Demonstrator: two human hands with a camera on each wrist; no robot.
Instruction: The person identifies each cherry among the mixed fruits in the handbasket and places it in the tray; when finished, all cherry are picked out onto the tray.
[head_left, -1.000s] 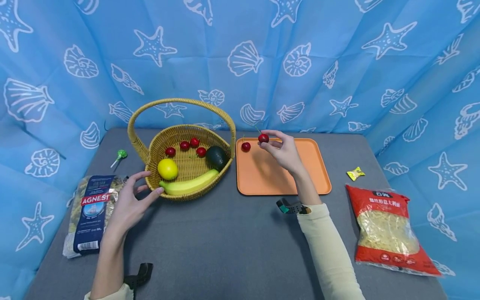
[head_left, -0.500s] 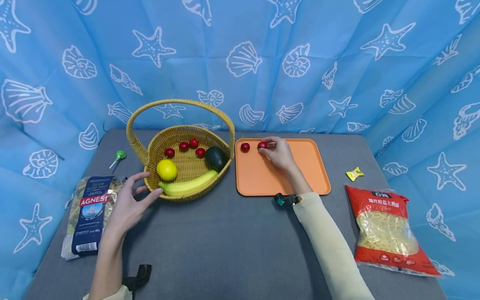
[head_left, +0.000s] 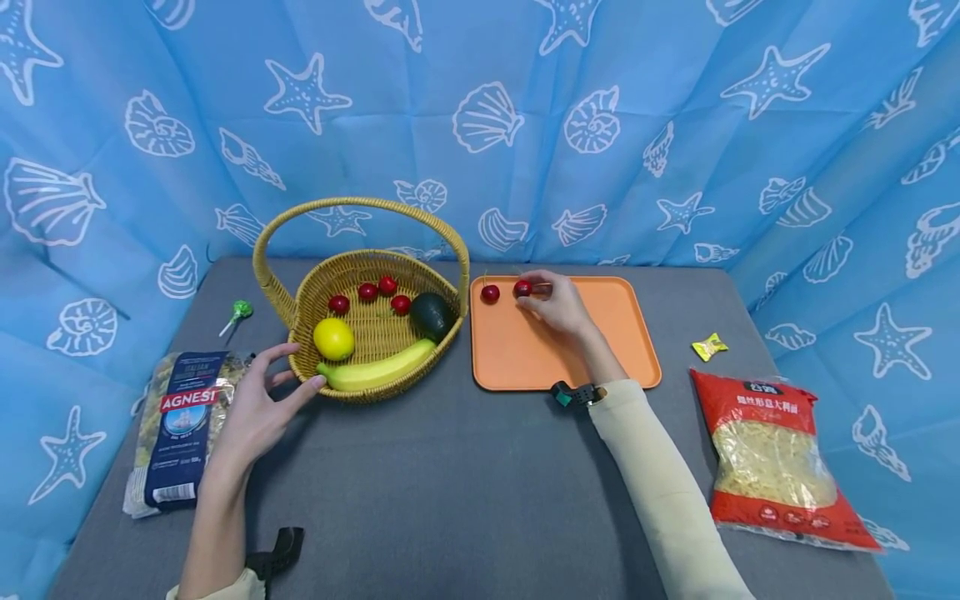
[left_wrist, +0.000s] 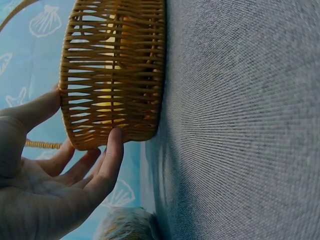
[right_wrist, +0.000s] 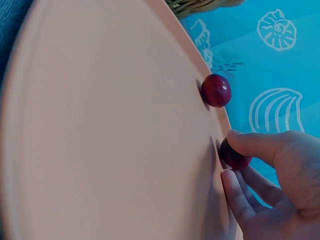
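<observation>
My left hand (head_left: 258, 408) holds the left end of the wicker basket (head_left: 390, 390), thumb and fingertips against its rim and side; the left wrist view shows the fingers at the woven wall. Inside the basket lie a banana (head_left: 382, 367), a lemon (head_left: 333, 339), an avocado (head_left: 432, 317) and several cherries (head_left: 367, 292). Over the far left part of the orange tray (head_left: 510, 358), my right hand (head_left: 561, 306) holds a cherry (head_left: 522, 288) between thumb and fingers, low at the tray surface. Another cherry (right_wrist: 216, 90) rests beside it on the tray.
A pasta bag (head_left: 180, 425) lies left of my left forearm, with a green lollipop (head_left: 241, 310) behind it. On the right are a red pasta bag (head_left: 776, 450) and a yellow wrapped candy (head_left: 709, 347). A blue curtain (head_left: 420, 150) stands behind the table.
My right hand has lowered the cherry from above the tray down to its surface, then shifted very slightly left. The left hand and basket have stayed put.
</observation>
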